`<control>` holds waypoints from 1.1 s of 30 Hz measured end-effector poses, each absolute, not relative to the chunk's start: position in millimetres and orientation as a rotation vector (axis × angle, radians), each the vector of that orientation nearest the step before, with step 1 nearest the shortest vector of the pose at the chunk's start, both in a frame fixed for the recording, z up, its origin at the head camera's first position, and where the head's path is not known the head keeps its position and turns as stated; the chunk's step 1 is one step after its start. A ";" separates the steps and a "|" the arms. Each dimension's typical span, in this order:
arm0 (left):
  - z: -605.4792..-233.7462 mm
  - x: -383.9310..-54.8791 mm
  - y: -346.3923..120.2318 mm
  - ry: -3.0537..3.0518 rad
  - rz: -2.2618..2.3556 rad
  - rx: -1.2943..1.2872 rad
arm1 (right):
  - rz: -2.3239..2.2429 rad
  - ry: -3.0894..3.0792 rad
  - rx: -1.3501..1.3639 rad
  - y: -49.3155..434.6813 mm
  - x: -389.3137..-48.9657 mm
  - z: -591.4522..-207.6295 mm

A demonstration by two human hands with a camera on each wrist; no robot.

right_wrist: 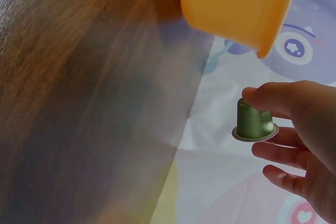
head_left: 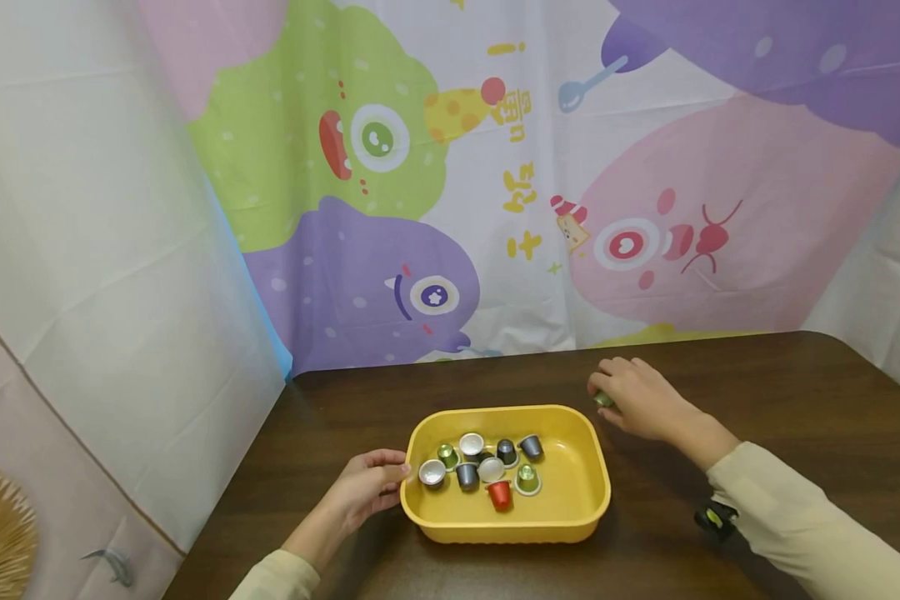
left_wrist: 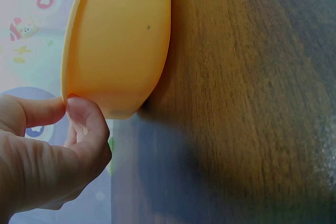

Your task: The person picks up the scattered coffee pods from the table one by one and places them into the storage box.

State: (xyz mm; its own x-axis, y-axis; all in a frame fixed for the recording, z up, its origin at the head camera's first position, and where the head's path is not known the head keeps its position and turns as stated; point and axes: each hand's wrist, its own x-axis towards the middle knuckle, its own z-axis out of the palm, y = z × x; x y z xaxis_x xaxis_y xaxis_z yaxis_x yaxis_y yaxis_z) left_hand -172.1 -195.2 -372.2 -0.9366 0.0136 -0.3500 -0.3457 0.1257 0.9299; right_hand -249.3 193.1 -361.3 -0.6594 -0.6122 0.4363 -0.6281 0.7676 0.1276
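Observation:
My left hand (head_left: pixel 366 487) pinches the left rim of a yellow plastic tub (head_left: pixel 596 475), thumb on one side of the wall and fingers on the other, as the left wrist view shows. Inside the tub several coffee capsules lie bunched toward the left: a red capsule (head_left: pixel 499 496), green ones such as the green capsule (head_left: pixel 527 478), and dark grey ones such as the grey capsule (head_left: pixel 531 447). Beyond the tub's right end, my right hand (head_left: pixel 637 400) holds a green coffee capsule (right_wrist: pixel 253 121) between thumb and fingers, its rimmed end facing down in the right wrist view.
The tub stands on a dark brown wooden table (head_left: pixel 780 400). Behind the table hangs a cartoon-printed curtain (head_left: pixel 525 292), with a white cloth (head_left: pixel 135 250) at the left. A small black object (head_left: pixel 716 518) shows beside the right sleeve.

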 end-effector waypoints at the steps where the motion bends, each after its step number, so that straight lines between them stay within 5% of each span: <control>1: -372.2 -172.2 -195.2 2.134 1.885 -0.329 | 0.046 -2.502 0.937 192.9 -248.5 -360.2; 33: -372.3 -172.0 -194.5 2.141 1.898 -0.358 | 0.026 -2.511 1.120 165.8 -222.6 -319.0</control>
